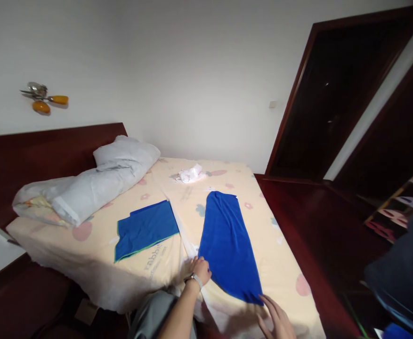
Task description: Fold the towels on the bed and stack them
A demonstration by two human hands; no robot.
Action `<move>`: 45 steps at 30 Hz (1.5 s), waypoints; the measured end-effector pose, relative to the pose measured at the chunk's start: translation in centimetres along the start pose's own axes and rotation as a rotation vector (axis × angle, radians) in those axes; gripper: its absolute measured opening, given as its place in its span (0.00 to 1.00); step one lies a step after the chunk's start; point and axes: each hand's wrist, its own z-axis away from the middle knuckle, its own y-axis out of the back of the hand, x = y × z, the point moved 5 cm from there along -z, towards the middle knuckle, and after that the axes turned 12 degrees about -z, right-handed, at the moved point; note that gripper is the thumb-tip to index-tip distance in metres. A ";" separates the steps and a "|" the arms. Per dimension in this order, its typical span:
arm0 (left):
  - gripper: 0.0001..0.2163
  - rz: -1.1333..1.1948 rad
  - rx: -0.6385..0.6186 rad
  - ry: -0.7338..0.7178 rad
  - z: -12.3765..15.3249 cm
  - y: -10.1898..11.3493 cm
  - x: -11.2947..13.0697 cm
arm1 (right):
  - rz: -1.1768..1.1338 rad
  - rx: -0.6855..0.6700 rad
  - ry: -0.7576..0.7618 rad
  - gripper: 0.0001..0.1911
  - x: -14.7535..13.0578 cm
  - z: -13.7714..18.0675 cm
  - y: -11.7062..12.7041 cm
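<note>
A bright blue towel (pixel 227 245) lies lengthwise on the bed, folded into a long strip with light wrinkles. My left hand (pixel 201 270), with a watch on its wrist, is closed at the towel's near left edge, its fingers curled on the fabric. By the near right corner is my right hand (pixel 277 320), fingers apart, with a fingertip at the towel's edge. To the left, a darker blue cloth (pixel 148 230) with green edging lies loosely folded on the patterned bedsheet (pixel 287 268).
A crumpled white cloth (pixel 191 174) lies farther back on the bed. A rumpled pale quilt (pixel 96 188) rests along the dark wooden headboard (pixel 47 155). Right of the bed are a reddish floor (pixel 305 221) and a rack holding slippers (pixel 393 216).
</note>
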 end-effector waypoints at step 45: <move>0.09 0.263 -0.083 0.189 -0.9 -5.3 -3.9 | -0.022 -0.084 -0.362 0.24 4.6 -7.2 -0.1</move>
